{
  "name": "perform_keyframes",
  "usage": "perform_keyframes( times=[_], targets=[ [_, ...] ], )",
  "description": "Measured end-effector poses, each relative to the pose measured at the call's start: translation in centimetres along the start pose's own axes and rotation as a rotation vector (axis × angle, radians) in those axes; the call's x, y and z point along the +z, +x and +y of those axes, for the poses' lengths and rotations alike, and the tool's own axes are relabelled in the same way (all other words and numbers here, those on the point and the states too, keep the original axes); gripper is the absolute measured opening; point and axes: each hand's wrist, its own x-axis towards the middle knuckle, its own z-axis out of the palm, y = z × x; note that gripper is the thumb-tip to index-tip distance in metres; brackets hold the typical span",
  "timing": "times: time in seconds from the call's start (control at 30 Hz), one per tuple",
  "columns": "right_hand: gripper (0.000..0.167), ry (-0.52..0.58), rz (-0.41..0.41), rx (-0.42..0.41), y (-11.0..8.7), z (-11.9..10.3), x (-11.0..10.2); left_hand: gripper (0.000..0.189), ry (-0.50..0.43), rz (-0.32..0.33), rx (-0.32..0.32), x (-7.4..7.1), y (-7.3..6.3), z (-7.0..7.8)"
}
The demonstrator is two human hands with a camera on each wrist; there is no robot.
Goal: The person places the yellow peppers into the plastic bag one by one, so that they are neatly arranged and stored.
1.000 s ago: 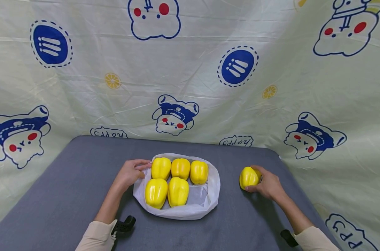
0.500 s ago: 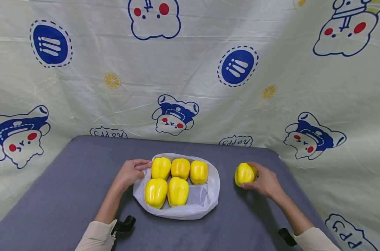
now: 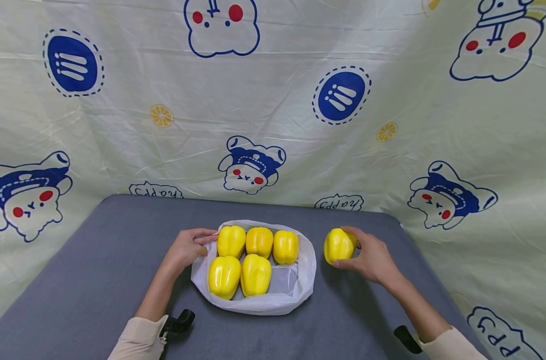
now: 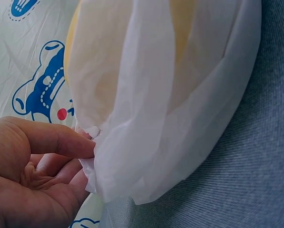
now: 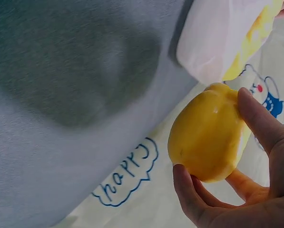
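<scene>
A white bag [image 3: 303,290] with a rolled-open mouth sits mid-table, and several yellow bell peppers [image 3: 256,275] lie in it in two rows. Its front right part shows bare bottom. My left hand [image 3: 187,250] pinches the bag's left edge between thumb and fingers; the left wrist view shows the thin white material [image 4: 137,118] bunched at the fingertips. To the right of the bag, my right hand [image 3: 372,257] holds one more yellow bell pepper [image 3: 339,246] by its ends. In the right wrist view this pepper [image 5: 208,135] hangs above the table, clear of the bag.
A grey cloth covers the table [image 3: 97,280]. Behind and beside it hangs a pale curtain [image 3: 291,165] with blue cartoon prints. A black strap [image 3: 180,321] shows at the left wrist, and another dark piece [image 3: 407,340] near the right sleeve.
My right hand has carried its bell pepper leftward and slightly up, closer to the bag. My left hand, the bag and the peppers inside have stayed where they were.
</scene>
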Motion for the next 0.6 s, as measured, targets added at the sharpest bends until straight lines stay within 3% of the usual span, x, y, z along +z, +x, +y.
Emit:
perform_keyframes(
  times=[0.6],
  targets=[
    [0.085,0.075,-0.056,-0.069,-0.3,-5.1,1.2,0.054,0.022,-0.001,-0.005,0.0,-0.1,-0.1]
  ],
)
